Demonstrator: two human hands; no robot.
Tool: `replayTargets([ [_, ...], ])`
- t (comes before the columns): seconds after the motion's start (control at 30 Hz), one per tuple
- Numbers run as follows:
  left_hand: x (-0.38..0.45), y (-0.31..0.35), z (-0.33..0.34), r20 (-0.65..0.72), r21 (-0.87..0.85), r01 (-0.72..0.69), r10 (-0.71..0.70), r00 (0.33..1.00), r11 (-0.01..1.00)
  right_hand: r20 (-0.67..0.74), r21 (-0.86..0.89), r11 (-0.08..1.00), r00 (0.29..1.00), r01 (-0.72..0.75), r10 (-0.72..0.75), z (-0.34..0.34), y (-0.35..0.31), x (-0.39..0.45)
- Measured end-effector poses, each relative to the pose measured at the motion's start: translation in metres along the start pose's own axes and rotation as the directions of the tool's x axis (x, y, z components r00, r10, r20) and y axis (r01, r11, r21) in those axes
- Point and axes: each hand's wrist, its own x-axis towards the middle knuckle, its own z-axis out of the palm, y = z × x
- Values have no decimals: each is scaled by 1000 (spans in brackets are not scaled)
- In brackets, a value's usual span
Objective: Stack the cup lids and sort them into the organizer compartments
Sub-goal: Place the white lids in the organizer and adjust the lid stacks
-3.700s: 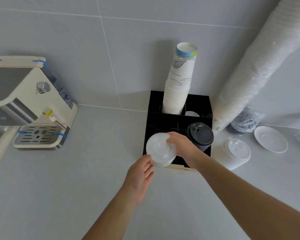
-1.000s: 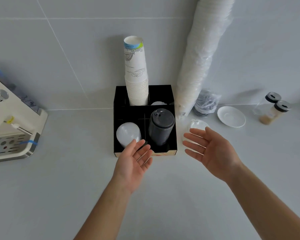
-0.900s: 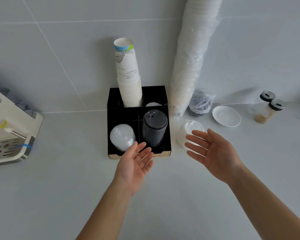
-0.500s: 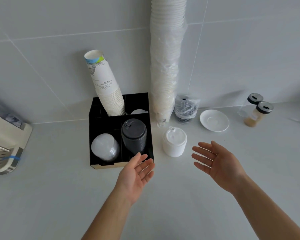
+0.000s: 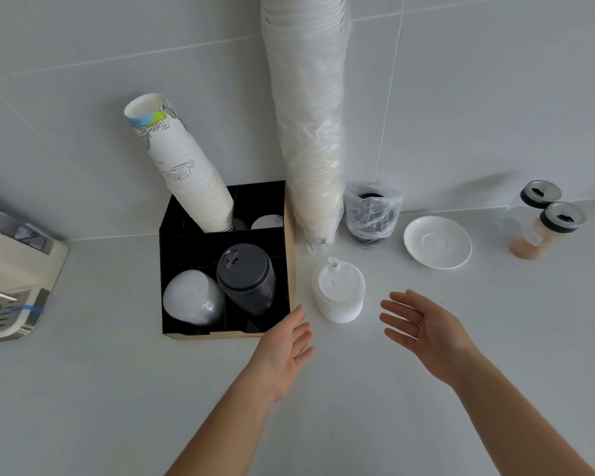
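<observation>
A black four-compartment organizer (image 5: 172, 235) stands against the wall. Its front left compartment holds a stack of clear domed lids (image 5: 191, 298), its front right one a stack of black lids (image 5: 246, 278). Paper cups (image 5: 182, 173) lean out of the back left compartment. Just right of the organizer, a stack of white lids (image 5: 339, 292) stands on the counter. My left hand (image 5: 284, 352) is open, palm facing right, by the organizer's front right corner. On the other side of the white stack, my right hand (image 5: 425, 333) is open with its palm facing left. Neither hand touches the stack.
A tall sleeve of white cups in plastic (image 5: 308, 115) leans on the wall behind the white stack. A bagged bundle of black lids (image 5: 370, 213), a white saucer (image 5: 437, 242) and two jars (image 5: 543, 228) stand to the right. A coffee machine (image 5: 11, 280) sits at the left edge.
The clear lid stack went from my hands into the front left compartment. My view has swung right, and both open hands now flank the white lid stack.
</observation>
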Motion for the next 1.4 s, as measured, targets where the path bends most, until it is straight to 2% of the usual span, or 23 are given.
replayTargets([
  [0.2, 28, 1, 25, -25, 105, -8, 11, 1000, 994, 15, -114, 993, 1000, 10, -8, 16, -2, 39],
  [0.4, 54, 0, 38, -64, 159, -34, 45, 997, 987, 102, -291, 956, 995, 24, 6, 30, -1, 67],
  [0.57, 63, 6, 34, -58, 320, -21, 42, 997, 947, 119, -341, 940, 993, 16, 26, 25, -5, 82],
  [0.77, 70, 7, 32, 9, 227, 39, -42, 999, 973, 119, -386, 922, 991, -12, 63, 26, -4, 85],
  [0.93, 70, 2, 29, 31, 127, 55, -60, 998, 990, 219, -359, 930, 962, -77, 165, 26, -7, 79],
  [1.17, 50, 1, 31, 36, 77, -13, 10, 999, 997, 272, -354, 929, 939, -106, 210, 14, -2, 55],
  [1.3, 36, 3, 34, 69, 92, -96, 90, 994, 991, 295, -258, 963, 942, -82, 160, 10, 0, 37],
  [1.4, 21, 5, 34, 99, 65, -156, 149, 984, 986, 341, -241, 970, 936, 0, 84, 14, -5, 19],
])
